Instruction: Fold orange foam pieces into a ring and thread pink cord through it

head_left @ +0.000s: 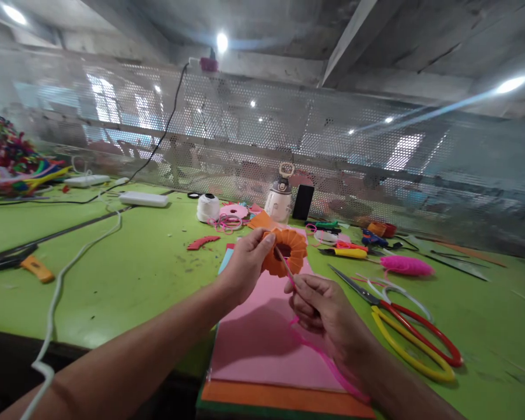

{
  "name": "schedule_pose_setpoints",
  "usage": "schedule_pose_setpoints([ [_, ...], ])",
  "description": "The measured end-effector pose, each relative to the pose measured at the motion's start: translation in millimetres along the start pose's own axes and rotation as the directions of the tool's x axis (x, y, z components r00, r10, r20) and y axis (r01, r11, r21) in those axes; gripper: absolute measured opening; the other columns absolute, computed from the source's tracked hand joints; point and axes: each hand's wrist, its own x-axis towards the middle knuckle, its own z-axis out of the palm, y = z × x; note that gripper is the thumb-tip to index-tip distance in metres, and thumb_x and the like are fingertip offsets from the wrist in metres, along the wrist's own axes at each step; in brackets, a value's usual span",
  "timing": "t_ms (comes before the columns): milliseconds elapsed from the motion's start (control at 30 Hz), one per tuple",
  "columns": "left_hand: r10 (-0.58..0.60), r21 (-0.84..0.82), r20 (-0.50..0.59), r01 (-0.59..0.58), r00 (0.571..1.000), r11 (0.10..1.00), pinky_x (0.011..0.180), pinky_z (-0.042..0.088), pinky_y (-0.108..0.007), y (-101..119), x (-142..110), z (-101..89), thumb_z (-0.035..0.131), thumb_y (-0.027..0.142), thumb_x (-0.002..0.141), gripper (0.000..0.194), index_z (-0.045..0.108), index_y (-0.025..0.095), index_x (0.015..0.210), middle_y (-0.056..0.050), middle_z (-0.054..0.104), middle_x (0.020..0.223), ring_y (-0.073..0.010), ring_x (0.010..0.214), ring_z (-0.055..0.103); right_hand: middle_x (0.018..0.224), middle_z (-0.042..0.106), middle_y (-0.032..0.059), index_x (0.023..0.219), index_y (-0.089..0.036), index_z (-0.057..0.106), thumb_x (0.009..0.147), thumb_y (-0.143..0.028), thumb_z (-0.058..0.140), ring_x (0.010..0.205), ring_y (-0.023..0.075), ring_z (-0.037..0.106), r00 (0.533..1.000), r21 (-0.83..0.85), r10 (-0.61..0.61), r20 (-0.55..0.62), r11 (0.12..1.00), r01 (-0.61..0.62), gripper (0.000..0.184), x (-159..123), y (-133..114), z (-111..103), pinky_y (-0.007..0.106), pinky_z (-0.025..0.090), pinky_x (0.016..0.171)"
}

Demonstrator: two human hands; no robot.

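Observation:
My left hand (249, 256) is closed on an orange pleated ring (296, 248), thumb pressed on its left side. The ring looks like folded paper or foam sheet, with a hole in the middle. My right hand (312, 300) pinches a thin needle-like stick (282, 256) whose tip lies across the ring's hole. From the right hand a strand of pink yarn (321, 353) trails down over a stack of coloured sheets (254, 350), pink on top. How the yarn joins the stick is hidden by the fingers.
Large scissors (378, 300) with red and yellow handles lie open on the right. Behind them are a pink yarn bundle (406, 265) and a yellow-handled tool (350, 252). A white thread spool (207, 208), bottle (278, 201) and phone (303, 202) stand farther back. A white cable (65, 271) crosses the left side.

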Motion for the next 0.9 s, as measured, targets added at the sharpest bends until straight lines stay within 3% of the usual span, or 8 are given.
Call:
schedule_pose_setpoints([
  [133, -0.012, -0.022, 0.019, 0.013, 1.0, 1.0, 0.062, 0.042, -0.024, 2, -2, 1.9, 0.061, 0.037, 0.082, 0.022, 0.057, 0.015, 0.078, -0.003, 0.062, 0.073, -0.0127, 0.067, 0.056, 0.049, 0.03, -0.0104, 0.078, -0.016, 0.058, 0.081, -0.043, 0.064, 0.041, 0.0037, 0.014, 1.0, 0.032, 0.006, 0.016, 0.999, -0.007, 0.028, 0, 1, 1, 0.02, 0.011, 0.04],
  [233, -0.002, -0.007, 0.019, 0.002, 1.0, 1.0, 0.061, 0.041, -0.024, 1, -2, 2.6, 0.06, 0.038, 0.083, 0.023, 0.056, 0.016, 0.078, -0.003, 0.062, 0.073, -0.0124, 0.066, 0.055, 0.048, 0.031, -0.0091, 0.08, -0.015, 0.061, 0.083, -0.045, 0.06, 0.041, 0.0053, 0.02, 0.987, -0.152, -0.146, -0.071, 0.979, 0.134, 0.03, 0, 5, 2, 0.021, 0.016, 0.041],
  [333, 0.024, 0.022, 0.006, -0.024, 1.0, 0.999, 0.061, 0.042, -0.024, -2, -2, 2.7, 0.061, 0.04, 0.082, 0.025, 0.055, 0.017, 0.078, -0.001, 0.06, 0.073, -0.0119, 0.066, 0.054, 0.057, 0.046, -0.0012, 0.079, -0.015, 0.066, 0.085, -0.042, 0.058, 0.052, 0.0115, 0.041, 0.89, -0.48, -0.427, -0.163, 0.822, 0.307, 0.029, -2, 8, 3, 0.025, 0.032, 0.05],
  [400, 0.036, 0.032, 0.0, -0.036, 0.999, 0.999, 0.061, 0.041, -0.023, -4, -2, 2.4, 0.061, 0.04, 0.082, 0.025, 0.055, 0.017, 0.078, 0.0, 0.058, 0.072, -0.011, 0.065, 0.052, 0.064, 0.053, 0.0023, 0.078, -0.015, 0.067, 0.085, -0.041, 0.058, 0.062, 0.0148, 0.048, 0.848, -0.568, -0.5, -0.177, 0.756, 0.327, 0.028, -3, 8, 4, 0.026, 0.037, 0.056],
  [567, 0.018, 0.003, -0.004, -0.018, 1.0, 1.0, 0.061, 0.041, -0.023, -4, -1, 1.7, 0.062, 0.039, 0.082, 0.025, 0.055, 0.016, 0.077, 0.0, 0.059, 0.073, -0.0109, 0.065, 0.053, 0.048, 0.03, -0.0096, 0.079, -0.016, 0.06, 0.082, -0.049, 0.062, 0.039, 0.0044, 0.018, 0.995, -0.103, -0.07, -0.07, 0.993, 0.063, 0.032, -2, 2, 3, 0.02, 0.015, 0.039],
  [700, 0.016, -0.038, 0.037, -0.014, 0.999, 0.999, 0.065, 0.043, -0.024, -2, -2, 2.4, 0.061, 0.041, 0.083, 0.025, 0.056, 0.017, 0.079, -0.001, 0.061, 0.075, -0.0123, 0.069, 0.056, 0.048, 0.027, -0.0115, 0.079, -0.016, 0.059, 0.079, -0.045, 0.068, 0.04, 0.0026, 0.012, 0.992, 0.112, 0.094, 0.081, 0.988, -0.103, 0.03, -2, -7, -2, 0.018, 0.009, 0.039],
  [800, 0.019, -0.046, 0.057, -0.017, 0.998, 0.999, 0.067, 0.044, -0.024, -1, -4, 2.8, 0.061, 0.041, 0.084, 0.025, 0.056, 0.017, 0.08, -0.001, 0.061, 0.075, -0.013, 0.071, 0.057, 0.048, 0.028, -0.0108, 0.079, -0.016, 0.059, 0.082, -0.047, 0.063, 0.04, 0.0036, 0.015, 0.995, 0.029, 0.066, 0.079, 0.997, -0.069, 0.031, -2, -7, -4, 0.019, 0.012, 0.04],
  [900, 0.021, -0.027, 0.054, -0.02, 0.998, 0.999, 0.062, 0.043, -0.023, -2, -6, 2.7, 0.061, 0.042, 0.084, 0.025, 0.056, 0.017, 0.081, 0.001, 0.056, 0.072, -0.0116, 0.067, 0.053, 0.051, 0.041, -0.0052, 0.08, -0.016, 0.063, 0.087, -0.044, 0.056, 0.043, 0.0078, 0.033, 0.96, -0.364, -0.27, -0.08, 0.904, 0.224, 0.03, -3, -1, -3, 0.024, 0.026, 0.044],
])
